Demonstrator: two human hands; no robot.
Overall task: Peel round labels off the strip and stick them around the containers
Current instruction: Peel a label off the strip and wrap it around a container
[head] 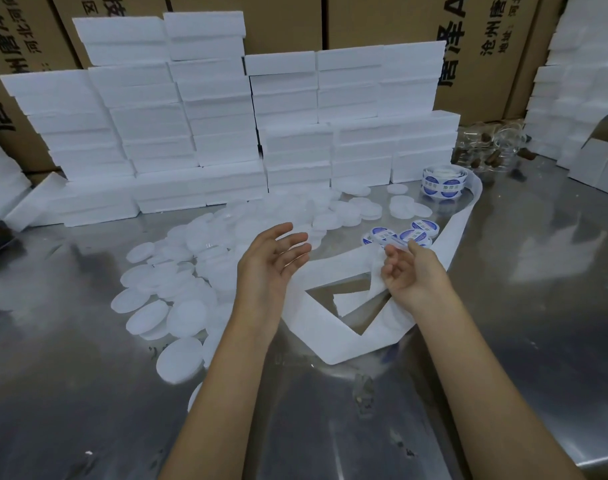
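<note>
Left hand: my left hand (pixel 273 258) hangs over the table with palm up and fingers loosely spread, holding nothing, I think so it is free to take the next container.
Right hand: my right hand (pixel 408 271) pinches a peeled label (pixel 397 242) between thumb and fingertips, lifted off the backing so the sticky side touches nothing.
Strip: the spent backing strip (pixel 330 334) loops on the steel table (pixel 88 393) under my wrists and runs back to the label roll (pixel 442 183), giving slack to peel.
Unlabelled containers: white round containers (pixel 181 358) lie heaped to my left, within that hand's reach.
Labelled containers: a few labelled containers (pixel 415 233) sit just beyond my right fingers, kept apart from the plain ones.
Far: white foam boxes (pixel 219 133) are stacked against cardboard cartons (pixel 399 19).
</note>
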